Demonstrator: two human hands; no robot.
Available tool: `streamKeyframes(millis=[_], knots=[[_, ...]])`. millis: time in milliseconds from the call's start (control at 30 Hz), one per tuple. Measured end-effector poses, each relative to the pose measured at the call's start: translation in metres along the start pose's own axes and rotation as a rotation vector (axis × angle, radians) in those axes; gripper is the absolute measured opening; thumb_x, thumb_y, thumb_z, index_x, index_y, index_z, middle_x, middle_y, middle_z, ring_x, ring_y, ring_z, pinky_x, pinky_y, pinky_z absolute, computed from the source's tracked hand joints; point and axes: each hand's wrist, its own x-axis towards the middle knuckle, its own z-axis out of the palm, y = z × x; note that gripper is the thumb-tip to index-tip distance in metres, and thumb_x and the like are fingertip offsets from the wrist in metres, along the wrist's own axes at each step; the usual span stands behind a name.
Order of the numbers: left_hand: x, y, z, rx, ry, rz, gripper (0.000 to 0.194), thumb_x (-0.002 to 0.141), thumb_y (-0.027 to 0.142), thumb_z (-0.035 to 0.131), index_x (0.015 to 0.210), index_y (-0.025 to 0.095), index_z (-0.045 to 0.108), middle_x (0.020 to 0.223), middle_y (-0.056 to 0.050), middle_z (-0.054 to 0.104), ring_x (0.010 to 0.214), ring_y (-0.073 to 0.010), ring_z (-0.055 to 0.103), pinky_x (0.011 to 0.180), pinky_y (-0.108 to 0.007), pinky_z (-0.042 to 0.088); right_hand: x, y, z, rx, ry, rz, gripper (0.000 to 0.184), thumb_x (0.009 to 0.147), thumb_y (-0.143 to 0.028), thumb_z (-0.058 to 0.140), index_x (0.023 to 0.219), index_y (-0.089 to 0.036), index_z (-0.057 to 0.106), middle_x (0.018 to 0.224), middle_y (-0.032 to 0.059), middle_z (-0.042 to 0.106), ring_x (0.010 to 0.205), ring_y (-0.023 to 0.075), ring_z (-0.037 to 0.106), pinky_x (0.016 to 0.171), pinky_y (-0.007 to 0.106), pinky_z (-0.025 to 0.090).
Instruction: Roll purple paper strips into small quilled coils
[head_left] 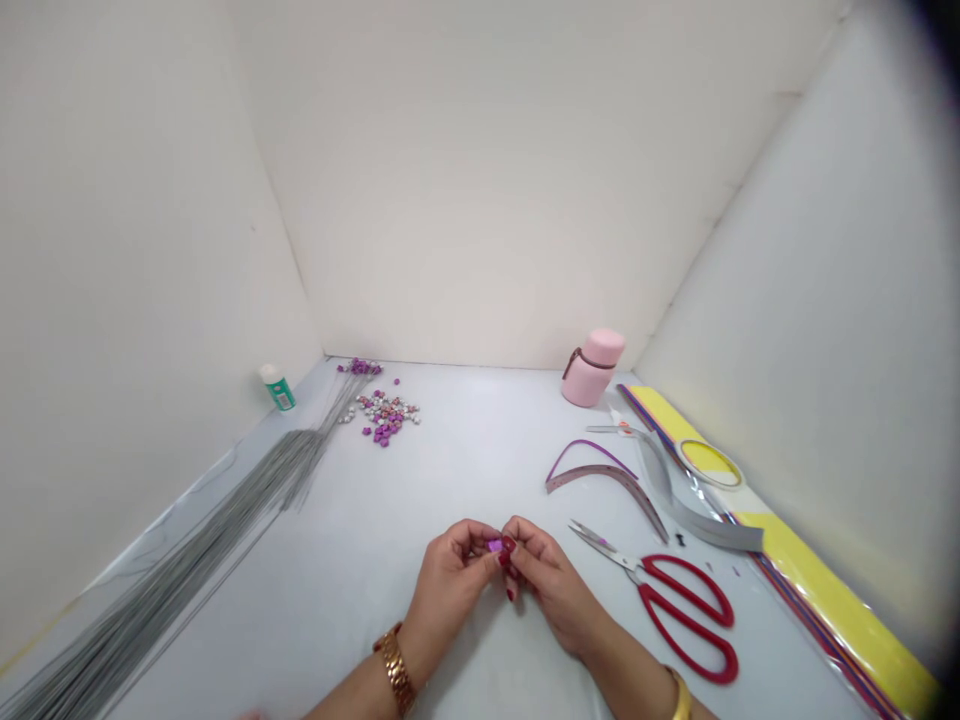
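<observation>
My left hand (456,572) and my right hand (546,580) meet low in the middle of the view, just above the table. Between their fingertips they pinch a small purple piece of folded paper (495,546). Fingers and thumbs cover most of it, so its full shape is hidden. To the right of my right hand lie scissors with red handles (643,575), blades pointing up and left. Beyond them curve a thin purple paper strip (592,444) and a pinkish-brown strip (611,471).
Long grey wires (210,545) run along the left. Purple, pink and silver folded paper stars (386,418) lie behind. A small green-and-white bottle (279,388), pink flask (589,380), grey strips (701,522), tape roll (739,478) and yellow sheets (810,590) edge the table.
</observation>
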Motion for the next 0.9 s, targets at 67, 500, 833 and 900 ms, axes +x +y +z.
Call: streamKeyframes(millis=[67,500,833,900], knots=[[0.0,0.0,0.001,-0.008,-0.002,-0.004,0.018,0.07,0.028,0.066,0.072,0.012,0.057,0.054,-0.002,0.063,0.049,-0.0154,0.06,0.054,-0.029,0.047,0.0,-0.001,0.0,0.013,0.001,0.008,0.026,0.077,-0.04,0.056,0.068,-0.018,0.045,0.051,-0.0068,0.04,0.043,0.0078,0.037,0.047,0.02,0.027],[-0.002,-0.002,-0.008,0.043,0.046,0.004,0.017,0.071,0.026,0.064,0.079,0.011,0.065,0.06,-0.004,0.065,0.055,-0.0164,0.061,0.06,-0.03,0.047,-0.003,-0.001,0.001,-0.109,-0.009,-0.027,0.023,0.083,-0.037,0.049,0.071,-0.018,0.047,0.05,-0.0055,0.046,0.048,0.0094,0.041,0.052,0.021,0.031],[0.0,-0.002,0.0,0.031,0.146,0.015,0.016,0.069,0.026,0.067,0.066,0.011,0.063,0.054,-0.003,0.064,0.049,-0.0136,0.058,0.056,-0.027,0.045,-0.002,0.005,0.004,-0.078,0.014,-0.088,0.021,0.086,-0.033,0.047,0.073,-0.017,0.046,0.054,-0.0054,0.046,0.048,0.008,0.042,0.05,0.02,0.032],[-0.002,-0.002,0.001,0.018,0.129,0.011,0.018,0.071,0.028,0.064,0.066,0.011,0.062,0.05,-0.002,0.062,0.045,-0.0127,0.056,0.053,-0.026,0.044,-0.002,0.006,0.005,-0.065,0.019,-0.09,0.02,0.086,-0.033,0.046,0.073,-0.017,0.046,0.052,-0.0057,0.046,0.048,0.0079,0.042,0.05,0.02,0.031]])
